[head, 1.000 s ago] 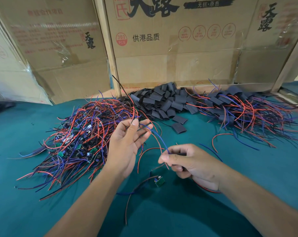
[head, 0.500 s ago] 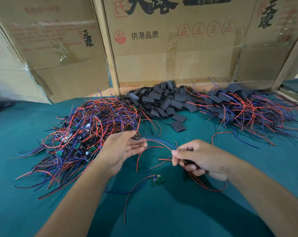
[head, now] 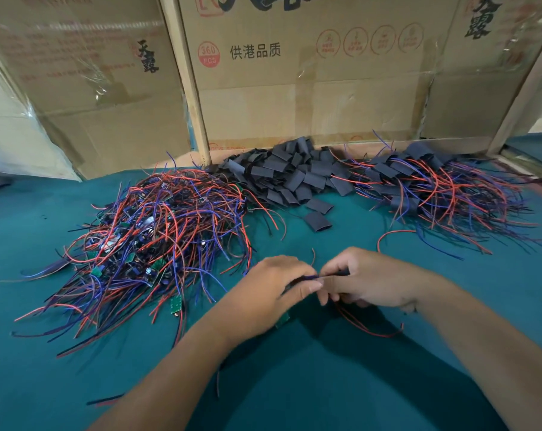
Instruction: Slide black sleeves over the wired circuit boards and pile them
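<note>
My left hand and my right hand meet over the green table, fingertips together. My left fingers pinch the gathered blue and red wires of one circuit board. Its small green board peeks out under my left wrist. My right hand holds a black sleeve at the wire ends. A red wire loops out below my right hand. A heap of bare wired boards lies to the left. Loose black sleeves are piled at the back centre. Sleeved boards are piled at the back right.
Taped cardboard boxes form a wall behind the piles. Two stray sleeves lie in front of the sleeve pile. A loose red wire and a blue one lie near the right pile. Green table cloth spreads below my arms.
My left hand came down and to the right from the bare-board heap and joined my right hand. The wires that hung spread between the hands are now gathered at my fingertips.
</note>
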`<state>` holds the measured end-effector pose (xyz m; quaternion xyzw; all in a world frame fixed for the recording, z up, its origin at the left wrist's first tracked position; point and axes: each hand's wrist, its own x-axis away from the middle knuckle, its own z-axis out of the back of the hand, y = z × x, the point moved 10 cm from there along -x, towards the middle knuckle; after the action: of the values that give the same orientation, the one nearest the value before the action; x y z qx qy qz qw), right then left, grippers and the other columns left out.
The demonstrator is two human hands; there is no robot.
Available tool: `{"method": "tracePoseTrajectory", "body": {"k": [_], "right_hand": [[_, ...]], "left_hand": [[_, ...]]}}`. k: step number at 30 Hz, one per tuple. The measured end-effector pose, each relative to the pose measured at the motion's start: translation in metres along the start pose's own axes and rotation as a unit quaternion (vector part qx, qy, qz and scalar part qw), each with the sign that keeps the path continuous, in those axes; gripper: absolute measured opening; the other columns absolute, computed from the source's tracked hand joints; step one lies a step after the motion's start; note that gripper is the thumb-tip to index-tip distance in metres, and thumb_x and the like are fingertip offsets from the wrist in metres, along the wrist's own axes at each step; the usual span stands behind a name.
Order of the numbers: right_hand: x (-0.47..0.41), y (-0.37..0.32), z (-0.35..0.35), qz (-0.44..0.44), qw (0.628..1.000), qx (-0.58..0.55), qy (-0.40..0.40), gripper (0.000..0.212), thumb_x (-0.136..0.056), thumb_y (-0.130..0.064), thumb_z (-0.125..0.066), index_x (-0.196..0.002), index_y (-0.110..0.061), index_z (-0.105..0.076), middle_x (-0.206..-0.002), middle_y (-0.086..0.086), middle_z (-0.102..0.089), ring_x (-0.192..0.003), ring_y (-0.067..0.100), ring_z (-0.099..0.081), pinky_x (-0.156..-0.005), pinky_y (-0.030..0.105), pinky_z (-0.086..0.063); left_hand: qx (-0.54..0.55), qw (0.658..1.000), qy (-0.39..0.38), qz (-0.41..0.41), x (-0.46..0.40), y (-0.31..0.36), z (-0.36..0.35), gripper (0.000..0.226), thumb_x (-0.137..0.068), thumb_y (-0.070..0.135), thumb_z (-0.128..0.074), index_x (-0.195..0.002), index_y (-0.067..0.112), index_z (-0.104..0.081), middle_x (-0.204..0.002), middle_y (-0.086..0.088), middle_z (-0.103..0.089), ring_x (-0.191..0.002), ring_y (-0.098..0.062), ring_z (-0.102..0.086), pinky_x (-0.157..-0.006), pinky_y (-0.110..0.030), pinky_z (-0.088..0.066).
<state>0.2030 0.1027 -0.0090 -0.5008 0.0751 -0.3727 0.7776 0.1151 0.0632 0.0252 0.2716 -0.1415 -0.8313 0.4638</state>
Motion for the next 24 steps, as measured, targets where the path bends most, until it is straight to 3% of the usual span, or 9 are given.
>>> {"method": "tracePoseTrajectory", "body": {"k": [3, 7, 9, 12, 16, 24], "right_hand": [[-0.002, 0.005, 0.001, -0.005, 0.999, -0.041, 0.000, 0.024, -0.094, -0.023, -0.059, -0.076, -0.018, -0.073, -0.068, -0.005, -0.052, -0.050, 0.008, -0.037, -0.047, 0.016, -0.030], [-0.009, 0.015, 0.007, -0.024, 0.988, -0.150, 0.020, 0.034, -0.100, -0.038, -0.051, -0.089, -0.012, -0.070, -0.069, 0.003, -0.055, -0.049, 0.010, -0.033, -0.043, 0.017, -0.024], [-0.011, 0.026, 0.022, -0.045, 0.968, -0.232, 0.083, 0.036, -0.101, -0.029, -0.043, -0.095, -0.006, -0.069, -0.067, 0.011, -0.058, -0.047, 0.013, -0.034, -0.040, 0.018, -0.022], [-0.012, 0.032, 0.034, -0.042, 0.943, -0.308, 0.120, 0.034, -0.098, -0.015, -0.038, -0.100, 0.001, -0.068, -0.070, 0.018, -0.061, -0.047, 0.016, -0.038, -0.037, 0.020, -0.023], [-0.017, 0.033, 0.024, -0.039, 0.903, -0.413, 0.114, 0.031, -0.094, -0.005, -0.040, -0.097, 0.006, -0.069, -0.073, 0.019, -0.061, -0.047, 0.016, -0.041, -0.035, 0.020, -0.026], [-0.026, 0.034, 0.004, -0.055, 0.833, -0.543, 0.089, 0.036, -0.096, -0.004, -0.032, -0.099, 0.010, -0.065, -0.070, 0.014, -0.056, -0.044, 0.010, -0.038, -0.030, 0.017, -0.028]], "left_hand": [[0.046, 0.998, 0.029, 0.019, 0.000, -0.003, 0.003, 0.022, -0.101, 0.031, -0.054, -0.094, 0.017, -0.070, -0.085, 0.002, -0.062, -0.082, -0.009, -0.057, -0.075, -0.018, -0.040], [0.080, 0.992, 0.069, 0.072, 0.000, -0.016, 0.009, 0.024, -0.103, 0.021, -0.052, -0.088, 0.013, -0.068, -0.079, 0.010, -0.062, -0.077, -0.005, -0.057, -0.071, -0.020, -0.041], [0.106, 0.985, 0.088, 0.105, 0.003, -0.022, 0.012, 0.025, -0.104, 0.021, -0.051, -0.084, 0.015, -0.064, -0.066, 0.018, -0.053, -0.061, -0.002, -0.047, -0.059, -0.013, -0.033], [0.151, 0.973, 0.110, 0.138, 0.005, -0.028, 0.013, 0.027, -0.105, 0.026, -0.048, -0.084, 0.015, -0.062, -0.053, 0.014, -0.039, -0.048, -0.006, -0.031, -0.049, -0.016, -0.025], [0.176, 0.961, 0.146, 0.156, 0.007, -0.033, 0.018, 0.025, -0.105, 0.026, -0.047, -0.087, 0.014, -0.061, -0.052, 0.012, -0.033, -0.048, -0.007, -0.027, -0.048, -0.019, -0.024], [0.172, 0.961, 0.165, 0.140, 0.007, -0.029, 0.022, 0.022, -0.105, 0.021, -0.048, -0.090, 0.011, -0.062, -0.054, 0.013, -0.036, -0.049, -0.007, -0.029, -0.049, -0.017, -0.024]]}}
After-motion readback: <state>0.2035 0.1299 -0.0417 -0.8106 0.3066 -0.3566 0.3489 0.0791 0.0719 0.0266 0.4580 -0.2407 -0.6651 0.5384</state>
